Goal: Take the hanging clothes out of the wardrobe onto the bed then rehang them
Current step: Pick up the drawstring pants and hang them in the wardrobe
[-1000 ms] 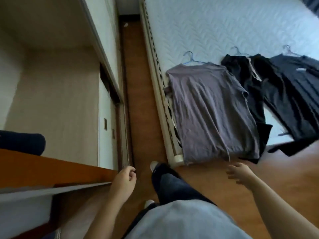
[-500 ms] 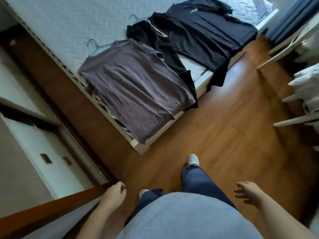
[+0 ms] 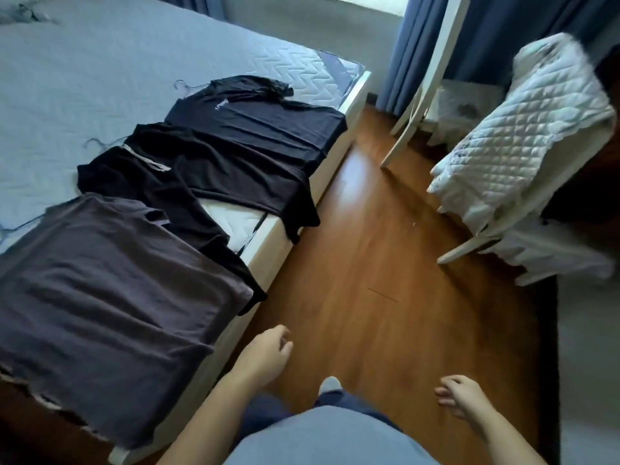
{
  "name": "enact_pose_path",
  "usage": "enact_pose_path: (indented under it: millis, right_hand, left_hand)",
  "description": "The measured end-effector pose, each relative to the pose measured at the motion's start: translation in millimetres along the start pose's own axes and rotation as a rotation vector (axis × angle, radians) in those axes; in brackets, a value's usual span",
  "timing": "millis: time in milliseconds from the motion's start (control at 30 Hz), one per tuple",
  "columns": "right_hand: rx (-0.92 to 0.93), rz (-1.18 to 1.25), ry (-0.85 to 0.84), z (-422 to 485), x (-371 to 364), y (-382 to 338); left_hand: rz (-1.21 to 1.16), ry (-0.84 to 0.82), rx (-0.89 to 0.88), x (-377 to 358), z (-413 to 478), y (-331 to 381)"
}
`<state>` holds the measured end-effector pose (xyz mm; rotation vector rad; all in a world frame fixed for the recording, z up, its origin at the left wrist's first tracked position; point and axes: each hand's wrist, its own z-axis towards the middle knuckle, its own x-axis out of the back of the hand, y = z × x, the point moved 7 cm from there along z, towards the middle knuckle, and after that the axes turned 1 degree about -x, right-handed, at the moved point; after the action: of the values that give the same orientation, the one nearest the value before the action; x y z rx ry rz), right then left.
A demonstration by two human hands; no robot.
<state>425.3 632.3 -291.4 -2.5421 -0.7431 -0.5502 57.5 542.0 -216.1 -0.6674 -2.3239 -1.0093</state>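
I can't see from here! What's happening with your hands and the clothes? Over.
Left hand and right hand open, empty. Grey shirt and dark clothes flat on bed. Nothing between hands and shirt.

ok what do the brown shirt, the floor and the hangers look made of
Brown shirt: soft matte knit, probably cotton jersey, lying in loose wrinkles. Floor: glossy wood or laminate, with grain and window glare. Hangers: thin bent wire, likely metal, too small to be sure.

a home bedroom is shown: a white quilted mattress bed [image 3: 100,78], dark t-shirts on wire hangers [image 3: 235,149], blue window curtains [image 3: 503,35], and glossy brown wooden flooring [image 3: 379,263] are seen.
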Motion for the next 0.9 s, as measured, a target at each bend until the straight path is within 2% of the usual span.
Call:
enact_pose_path:
  millis: [67, 133, 233, 367, 467, 633, 733, 833, 900]
  right_hand:
    - [0.008, 0.001, -0.001, 12.7, 4.6, -39.3]
    - [0.073, -0.028, -0.027, 21.6, -1.9, -93.5]
    - [0.214, -0.050, -0.071, 31.7, -27.6, -188.6]
    - [0.354, -0.130, -0.160, 42.3, -89.1, -315.7]
    - [0.423, -0.347, -0.228, 50.2, -144.3, -399.3]
    - [0.608, -0.713, -0.356, 40.1, -219.4, -525.8]
    - [0.705, -0.652, -0.402, 34.3, -245.9, -584.9]
    - [0.704, -0.547, -0.444, 49.9, -254.5, -632.1]
    - [0.695, -0.567, -0.430, 75.4, -255.8, -662.6]
  left_hand:
    - [-0.085, 0.052, -0.073, 28.2, 19.9, 42.9]
    - [-0.149, 0.127, -0.082, 59.4, 37.8, 52.4]
    - [-0.234, 0.223, 0.004, 102.1, 67.4, 21.8]
    - [-0.382, 0.327, 0.217, 155.3, 113.0, -42.6]
    - [-0.510, 0.416, 0.361, 196.0, 141.5, -77.1]
    - [-0.627, 0.535, 0.463, 254.3, 185.7, -92.1]
    - [-0.682, 0.558, 0.502, 274.6, 210.3, -86.1]
    - [-0.677, 0.600, 0.528, 296.7, 237.8, -75.7]
    - [-0.691, 0.654, 0.578, 311.7, 255.5, -71.6]
